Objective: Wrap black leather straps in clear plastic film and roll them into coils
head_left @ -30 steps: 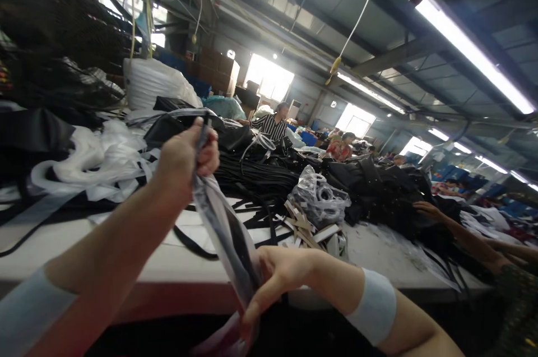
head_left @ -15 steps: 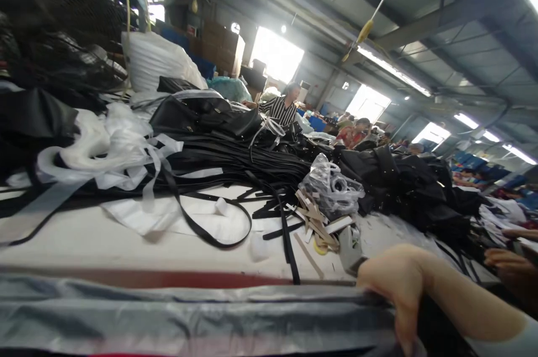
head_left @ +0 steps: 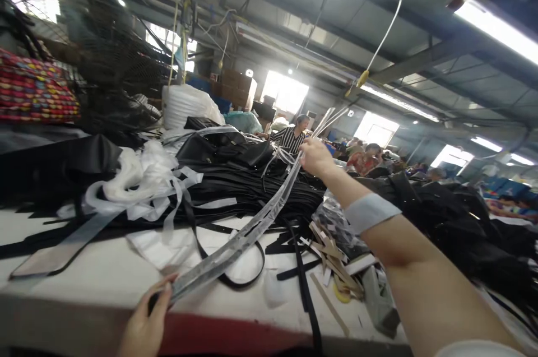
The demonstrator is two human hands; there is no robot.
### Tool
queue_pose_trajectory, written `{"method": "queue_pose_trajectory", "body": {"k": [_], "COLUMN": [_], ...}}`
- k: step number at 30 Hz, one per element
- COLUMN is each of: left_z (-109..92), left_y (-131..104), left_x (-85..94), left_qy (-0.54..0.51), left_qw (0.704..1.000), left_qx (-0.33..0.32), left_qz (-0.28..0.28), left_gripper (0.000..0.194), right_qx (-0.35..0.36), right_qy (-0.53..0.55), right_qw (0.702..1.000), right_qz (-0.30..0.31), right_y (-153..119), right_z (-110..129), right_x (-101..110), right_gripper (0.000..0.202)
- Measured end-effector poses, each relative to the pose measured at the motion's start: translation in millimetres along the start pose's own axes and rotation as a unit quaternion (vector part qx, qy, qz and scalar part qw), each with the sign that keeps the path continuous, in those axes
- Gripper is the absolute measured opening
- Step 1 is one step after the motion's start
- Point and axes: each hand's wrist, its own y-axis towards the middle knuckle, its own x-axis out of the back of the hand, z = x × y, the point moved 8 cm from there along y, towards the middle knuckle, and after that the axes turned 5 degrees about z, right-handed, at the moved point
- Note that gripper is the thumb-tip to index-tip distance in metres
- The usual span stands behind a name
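Note:
A long, narrow strip (head_left: 252, 229), shiny and translucent grey with black in it, stretches diagonally above the table. My left hand (head_left: 146, 318) grips its lower end near the table's front edge, with a dark end showing between thumb and fingers. Raised and reaching away from me, my right hand (head_left: 317, 158) is closed around its far end. Thin white strips (head_left: 328, 120) stick out beyond the right fingers. Below the strip, a black strap (head_left: 239, 284) curls in a loop on the white table (head_left: 105, 259).
Tangled white ribbon (head_left: 138, 175) lies at left, before long black strips (head_left: 227, 177). Clear plastic (head_left: 336, 222), cardboard slats (head_left: 336, 253), a yellow tape roll (head_left: 341, 290) and a grey tape dispenser (head_left: 380, 301) are at right. A person in stripes (head_left: 290, 137) works behind.
The strip that lay across the bottom front now slants up and away. My right hand has risen from the lower right to the far middle, and my left hand has come into view.

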Motion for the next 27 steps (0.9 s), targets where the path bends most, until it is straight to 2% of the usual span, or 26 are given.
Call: {"method": "queue_pose_trajectory", "body": {"k": [1,3,5,8,11,15,18,20,23,27], "left_z": [14.4,33.2,40.5,46.3,44.7,29.8,15.7,13.7,15.3,10.8], "left_y": [-4.6,-13.0,-20.9,-28.4,-31.4,-31.4,-27.2,-21.8,-13.1,-6.7], "left_x": [-7.9,-24.2,-36.3,-39.3,-40.1,-44.3,-53.3,-59.6,-65.2,-68.9], "left_qy": [-0.017,-0.025,0.007,0.056,0.108,0.147,0.22,0.266,0.284,0.294], "left_qw": [1.0,0.999,0.996,0.989,0.98,0.974,0.959,0.945,0.936,0.934], "left_qx": [0.008,0.001,-0.023,-0.024,-0.026,-0.045,-0.066,-0.049,-0.018,-0.024], "left_qz": [0.002,0.032,0.086,0.135,0.168,0.166,0.168,0.184,0.209,0.201], "left_gripper": [0.043,0.036,0.032,0.032,0.034,0.035,0.031,0.026,0.017,0.02], "right_qx": [0.089,0.22,0.284,0.284,0.247,0.195,0.167,0.157,0.143,0.101], "right_qy": [-0.027,-0.032,0.0,0.059,0.118,0.19,0.243,0.269,0.298,0.347], "right_qw": [0.994,0.964,0.932,0.9,0.875,0.864,0.852,0.84,0.831,0.828], "right_qz": [0.054,0.145,0.225,0.327,0.399,0.423,0.432,0.445,0.447,0.429], "right_y": [-18.4,-70.8,-129.7,-204.1,-253.5,-288.5,-305.1,-314.5,-321.6,-318.0], "right_z": [29.6,76.6,106.6,125.0,128.8,134.6,142.9,147.5,147.8,142.4], "right_x": [-30.0,-82.4,-120.8,-158.2,-184.0,-200.9,-203.7,-203.3,-200.3,-200.4], "right_gripper": [0.023,0.024,0.027,0.029,0.03,0.029,0.029,0.028,0.028,0.027]}}
